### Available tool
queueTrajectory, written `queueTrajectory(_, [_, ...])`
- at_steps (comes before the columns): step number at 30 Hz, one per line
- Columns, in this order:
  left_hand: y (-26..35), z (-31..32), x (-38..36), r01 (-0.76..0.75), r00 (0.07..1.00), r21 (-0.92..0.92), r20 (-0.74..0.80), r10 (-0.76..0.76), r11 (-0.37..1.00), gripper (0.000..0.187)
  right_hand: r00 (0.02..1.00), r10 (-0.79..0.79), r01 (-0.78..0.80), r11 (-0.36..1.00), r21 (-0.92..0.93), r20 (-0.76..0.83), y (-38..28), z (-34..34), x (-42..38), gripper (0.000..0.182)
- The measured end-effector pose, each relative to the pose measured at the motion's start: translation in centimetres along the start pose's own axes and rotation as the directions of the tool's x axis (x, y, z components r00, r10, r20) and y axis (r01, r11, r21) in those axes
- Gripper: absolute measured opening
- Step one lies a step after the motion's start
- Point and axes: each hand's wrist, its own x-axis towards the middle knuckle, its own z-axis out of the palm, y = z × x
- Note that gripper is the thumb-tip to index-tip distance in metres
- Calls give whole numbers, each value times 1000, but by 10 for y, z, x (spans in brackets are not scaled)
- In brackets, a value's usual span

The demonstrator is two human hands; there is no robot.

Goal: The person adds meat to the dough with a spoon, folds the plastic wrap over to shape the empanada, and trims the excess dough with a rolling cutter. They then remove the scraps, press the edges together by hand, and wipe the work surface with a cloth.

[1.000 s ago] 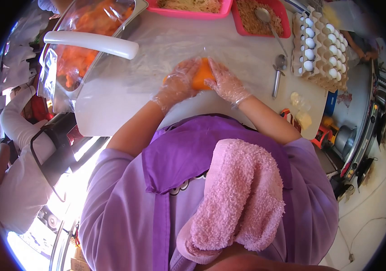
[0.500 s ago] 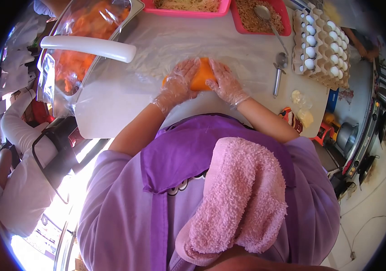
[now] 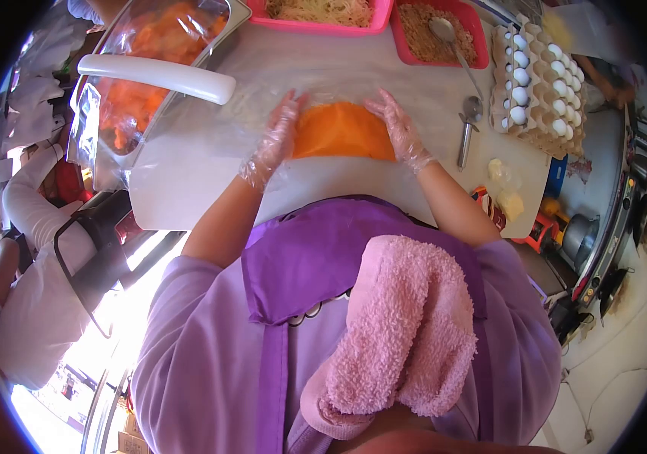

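Observation:
An orange folded sheet of dough [image 3: 344,133], shaped like a half-round, lies on plastic film over the pale work board [image 3: 187,193]. My left hand [image 3: 279,136], in a clear plastic glove, is beside its left edge with the fingers stretched out. On the opposite side, my right hand [image 3: 400,129], also gloved, is open along the dough's right edge. Neither hand is wrapped around anything. Whether the fingers touch the dough's edges is hard to tell.
Pink trays of shredded filling [image 3: 319,26] and minced filling [image 3: 414,60] stand behind. A white roller [image 3: 158,79] lies by a tub of orange dough [image 3: 130,106]. A pastry cutter [image 3: 465,144] and egg cartons [image 3: 501,91] are right. Another person's sleeve [image 3: 32,204] shows left.
Both hands have moved apart from over the orange dough to its two sides, and more of the dough now shows. The fingers have lifted off its top.

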Motion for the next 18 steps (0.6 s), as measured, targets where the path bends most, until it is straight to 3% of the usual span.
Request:
queueTrajectory(2, [14,7,-15,-75,997,51,39,73,996,68,1000,10,-8,997,-78,25,-18,9,-1,68])
queueTrajectory(3, [19,11,-25,-150,986,98,87,141,984,64,990,35,-14,988,-154,136,-26,22,1,66])
queueTrajectory(4, [12,9,-32,-215,969,296,187,164,931,68,968,63,-5,973,-232,242,-30,29,6,63])
queueTrajectory(5, [6,7,-33,-292,943,472,289,167,832,71,969,57,1,972,-235,240,-27,29,11,63])
queueTrajectory(6, [17,18,-29,-457,833,478,526,172,750,60,968,-26,133,897,-422,251,-23,30,16,62])
queueTrajectory(7, [16,23,-33,-456,834,480,524,173,749,60,955,-101,253,770,-586,280,-18,31,19,61])
queueTrajectory(9, [15,28,-41,-644,764,688,599,238,334,57,949,-93,264,757,-597,301,-17,30,23,62])
queueTrajectory(11, [12,26,-38,-634,772,701,597,217,326,58,945,-79,268,744,-612,317,-21,30,24,63])
queueTrajectory(13, [13,29,-38,-642,767,730,605,216,235,58,963,12,173,735,-655,268,-27,32,24,60])
queueTrajectory(16, [29,41,-41,-598,801,739,567,192,310,55,962,5,184,723,-666,272,-25,33,28,66])
queueTrajectory(18, [27,40,-37,-605,796,746,573,197,277,54,962,-1,188,729,-659,274,-25,33,29,66])
